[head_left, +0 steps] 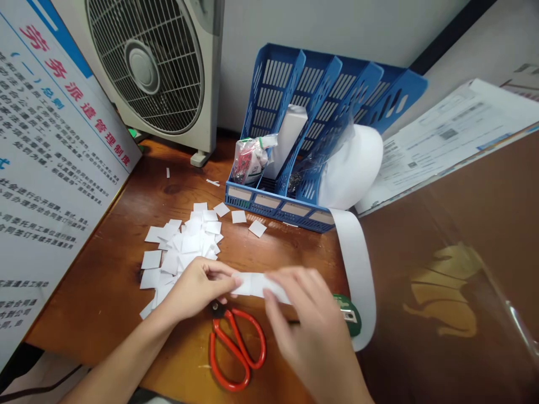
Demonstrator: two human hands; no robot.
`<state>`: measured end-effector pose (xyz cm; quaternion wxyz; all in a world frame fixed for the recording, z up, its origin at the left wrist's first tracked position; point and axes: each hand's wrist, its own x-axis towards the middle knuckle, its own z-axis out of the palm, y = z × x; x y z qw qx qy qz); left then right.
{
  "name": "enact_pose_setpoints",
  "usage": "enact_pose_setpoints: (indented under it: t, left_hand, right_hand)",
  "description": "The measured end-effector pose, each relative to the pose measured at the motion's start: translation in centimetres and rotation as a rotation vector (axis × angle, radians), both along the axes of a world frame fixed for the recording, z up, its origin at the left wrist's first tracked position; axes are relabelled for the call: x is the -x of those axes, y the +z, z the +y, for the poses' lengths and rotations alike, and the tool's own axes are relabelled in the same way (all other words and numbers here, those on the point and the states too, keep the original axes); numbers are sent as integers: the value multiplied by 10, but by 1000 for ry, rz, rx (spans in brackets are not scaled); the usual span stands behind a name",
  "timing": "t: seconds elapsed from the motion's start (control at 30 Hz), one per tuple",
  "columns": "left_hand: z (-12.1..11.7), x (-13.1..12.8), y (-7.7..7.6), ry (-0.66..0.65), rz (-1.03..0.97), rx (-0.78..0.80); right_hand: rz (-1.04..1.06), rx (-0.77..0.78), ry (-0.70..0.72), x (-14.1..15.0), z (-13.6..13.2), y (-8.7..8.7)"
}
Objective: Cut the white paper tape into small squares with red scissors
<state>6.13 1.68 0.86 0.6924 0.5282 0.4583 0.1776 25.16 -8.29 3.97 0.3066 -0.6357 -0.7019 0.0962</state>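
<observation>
My left hand pinches one end of a white paper strip just above the wooden desk. My right hand lies over the strip's other end, fingers curled on it and slightly blurred. The strip runs on as a long white band up to a paper roll. Red-handled scissors lie on the desk right below both hands. A heap of small cut white paper squares sits just beyond my left hand.
A blue file rack holding a plastic bag and a white box stands behind the squares. A white fan is at the back left, a printed notice board at the left, papers at the right, a green round object under the band.
</observation>
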Motion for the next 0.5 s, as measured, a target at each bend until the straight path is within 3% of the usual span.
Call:
enact_pose_setpoints:
  t: [0.07, 0.13, 0.27, 0.4, 0.5]
  left_hand:
    - [2, 3, -4, 17, -6, 18]
    - [4, 7, -7, 27, -7, 33]
    - [7, 9, -7, 16, -17, 37]
    - [6, 7, 1, 4, -31, 47]
    - [7, 6, 7, 25, -38, 44]
  right_hand:
    - [28, 127, 103, 15, -25, -15]
    - [-45, 253, 121, 32, -47, -39]
    - [-134, 416, -58, 66, -62, -75]
    - [-182, 463, -249, 87, -51, -75]
    - [-197, 441, -236, 85, -46, -76]
